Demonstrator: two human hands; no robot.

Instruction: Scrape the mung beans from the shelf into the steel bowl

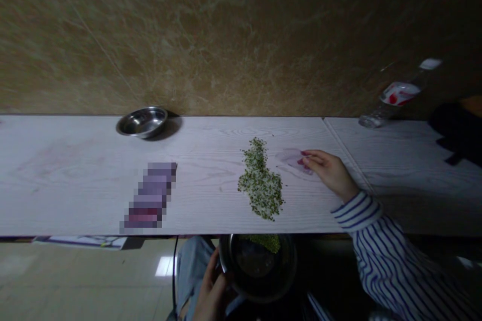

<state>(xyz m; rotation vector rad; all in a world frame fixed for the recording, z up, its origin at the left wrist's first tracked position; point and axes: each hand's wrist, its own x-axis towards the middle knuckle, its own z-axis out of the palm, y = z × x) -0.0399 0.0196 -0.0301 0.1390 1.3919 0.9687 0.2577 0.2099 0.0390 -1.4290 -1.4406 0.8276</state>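
Note:
My right hand (pixel 331 170) pinches a thin, clear plastic piece (pixel 289 156), round-edged like a lid or shallow dish, low over the table. Just left of it, small green and whitish grains (pixel 263 188) lie in a loose, spread-out heap. Below the table's front edge, my left hand (pixel 211 288) grips the left side of a steel bowl (pixel 291 266), its fingers partly hidden. Green grains (pixel 267 242) show inside this bowl, near the table edge.
Another steel bowl (pixel 150 128) stands by the wall at the left. A pixelated flat object (pixel 150 193) lies on the white wood-grain table (pixel 203 205). At the back right are a clear bottle (pixel 399 94) with a white cap and a dark item (pixel 461 128).

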